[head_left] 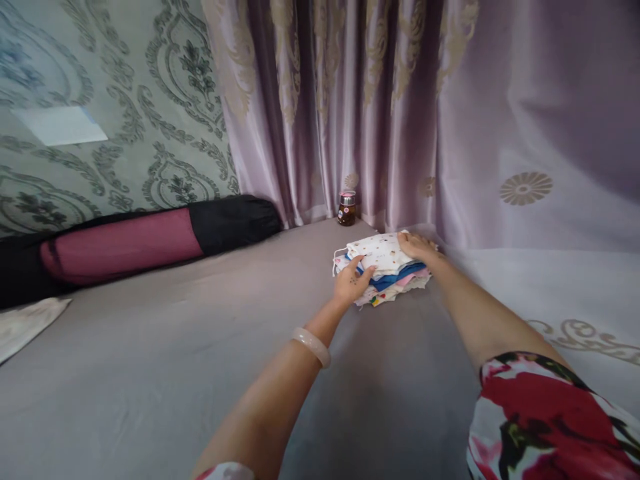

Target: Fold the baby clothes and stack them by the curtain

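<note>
A stack of folded clothes (383,252) sits on the grey bed sheet near the curtain. On top lies a white garment with small prints; blue, pink and cream layers show beneath it, and a white tie hangs at the left edge. My left hand (351,283), a pale bangle on its wrist, grips the stack's near left side, thumb and forefinger against the layers. At the far right end, my right hand (419,247) holds the stack, its fingers over the white top piece. The fingers' undersides are hidden.
A small brown jar (347,209) with a silver lid stands just behind the clothes. Purple curtains (340,120) hang along the back and right. A long black and maroon bag (125,243) lies by the patterned wall. Pale cloth (30,323) lies at far left.
</note>
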A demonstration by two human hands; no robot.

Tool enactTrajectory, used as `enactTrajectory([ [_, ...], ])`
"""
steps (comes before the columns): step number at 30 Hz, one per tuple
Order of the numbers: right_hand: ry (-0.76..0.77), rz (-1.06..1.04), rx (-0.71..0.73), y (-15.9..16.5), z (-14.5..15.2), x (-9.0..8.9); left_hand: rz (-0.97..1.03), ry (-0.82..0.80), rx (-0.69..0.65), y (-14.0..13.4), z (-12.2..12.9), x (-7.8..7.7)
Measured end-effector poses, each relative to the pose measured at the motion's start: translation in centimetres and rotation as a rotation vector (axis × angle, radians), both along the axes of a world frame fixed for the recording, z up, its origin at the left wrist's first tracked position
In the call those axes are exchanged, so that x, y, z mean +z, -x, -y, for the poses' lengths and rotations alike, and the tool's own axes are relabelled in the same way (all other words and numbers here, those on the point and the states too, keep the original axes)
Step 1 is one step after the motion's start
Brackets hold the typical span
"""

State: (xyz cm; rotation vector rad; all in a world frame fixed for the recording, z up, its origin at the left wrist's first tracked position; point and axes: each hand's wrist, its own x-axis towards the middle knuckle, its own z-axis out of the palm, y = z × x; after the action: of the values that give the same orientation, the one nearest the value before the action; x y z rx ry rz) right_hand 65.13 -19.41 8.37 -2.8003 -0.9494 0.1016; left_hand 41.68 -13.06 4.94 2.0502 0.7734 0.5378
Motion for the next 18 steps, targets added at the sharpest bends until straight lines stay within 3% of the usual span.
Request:
enactTrajectory([
  [3,-0.005,0.010,0.013,0.7,-0.3,1.0,0.047,-0.041,-0.012,2.6,-2.0,-0.8],
  [5,-0.026,0.037,0.047,1.7,-0.9,1.8,-0.020,-0.113,0.051,5.7,-4.2,-1.7],
  [11,-0.062,0.002,0.166,7.0,-3.3,2.8,-0.385,-0.469,0.359,19.7,-11.0,-4.3],
  [15,-0.035,0.028,0.148,10.0,-3.8,2.1,-0.663,-0.569,0.535,28.8,-12.3,-4.7],
  [18,-0.021,0.080,0.122,10.9,-3.7,1.1,-0.772,-0.522,0.632,32.7,-11.9,-5.0],
])
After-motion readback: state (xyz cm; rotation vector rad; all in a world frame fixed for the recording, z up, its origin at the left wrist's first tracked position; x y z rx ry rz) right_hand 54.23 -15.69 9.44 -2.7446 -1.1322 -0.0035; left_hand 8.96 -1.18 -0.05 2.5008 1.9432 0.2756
